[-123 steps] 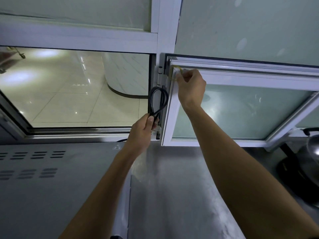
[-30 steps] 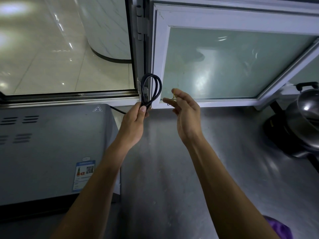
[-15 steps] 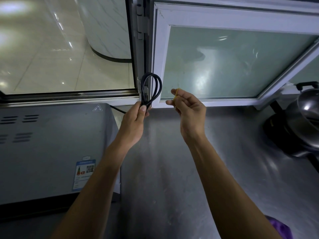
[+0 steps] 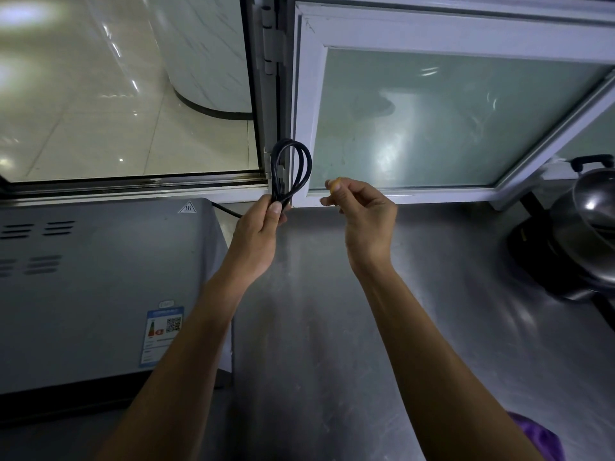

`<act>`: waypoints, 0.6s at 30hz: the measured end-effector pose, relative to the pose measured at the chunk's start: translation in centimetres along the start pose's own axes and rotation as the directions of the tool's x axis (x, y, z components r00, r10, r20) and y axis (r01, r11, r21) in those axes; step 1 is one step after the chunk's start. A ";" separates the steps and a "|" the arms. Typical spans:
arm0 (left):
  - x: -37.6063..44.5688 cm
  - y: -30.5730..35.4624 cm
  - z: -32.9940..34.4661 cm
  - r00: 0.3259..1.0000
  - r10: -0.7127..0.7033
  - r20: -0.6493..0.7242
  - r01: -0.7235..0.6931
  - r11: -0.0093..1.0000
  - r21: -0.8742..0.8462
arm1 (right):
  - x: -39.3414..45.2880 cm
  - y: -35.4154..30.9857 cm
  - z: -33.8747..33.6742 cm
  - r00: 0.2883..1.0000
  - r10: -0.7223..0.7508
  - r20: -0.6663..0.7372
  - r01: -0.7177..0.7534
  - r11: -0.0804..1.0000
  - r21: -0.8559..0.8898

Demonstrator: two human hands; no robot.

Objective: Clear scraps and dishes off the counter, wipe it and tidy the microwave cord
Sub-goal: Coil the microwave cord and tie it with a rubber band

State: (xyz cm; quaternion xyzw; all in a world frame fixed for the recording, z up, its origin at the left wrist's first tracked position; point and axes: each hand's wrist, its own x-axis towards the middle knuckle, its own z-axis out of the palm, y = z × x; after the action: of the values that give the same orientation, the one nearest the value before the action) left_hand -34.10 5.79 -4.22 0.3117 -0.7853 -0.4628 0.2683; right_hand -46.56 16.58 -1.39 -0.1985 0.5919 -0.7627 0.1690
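Where the brushed steel counter (image 4: 332, 327) gleams nearest, a purple scrap (image 4: 539, 437) pokes in; left, the grey microwave (image 4: 83, 277) bears an energy label with a QR code and a heat-warning triangle. Beyond, the left hand (image 4: 258, 234) grips the looped black cord (image 4: 293, 168); the right hand (image 4: 364, 214) pinches a small yellowish band (image 4: 334, 184) before the frosted window (image 4: 432, 121)
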 end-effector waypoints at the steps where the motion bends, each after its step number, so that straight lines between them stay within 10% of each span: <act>1: -0.1 0.0 0.0 1.000 0.003 0.004 -0.003 1.000 0.003 | 0.0 0.0 -0.1 1.000 0.002 0.002 -0.002 1.000 -0.020; 18: -0.4 -0.5 -0.5 0.996 0.075 0.052 -0.078 0.995 0.059 | 3.3 -2.1 -0.4 0.941 -0.023 0.338 0.228 0.781 -0.581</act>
State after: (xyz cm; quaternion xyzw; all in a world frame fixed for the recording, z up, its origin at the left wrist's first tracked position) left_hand -33.36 5.68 -4.50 0.2778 -0.8169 -0.4354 0.2567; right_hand -49.62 15.77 0.88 -0.4001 0.7576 -0.4977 0.1352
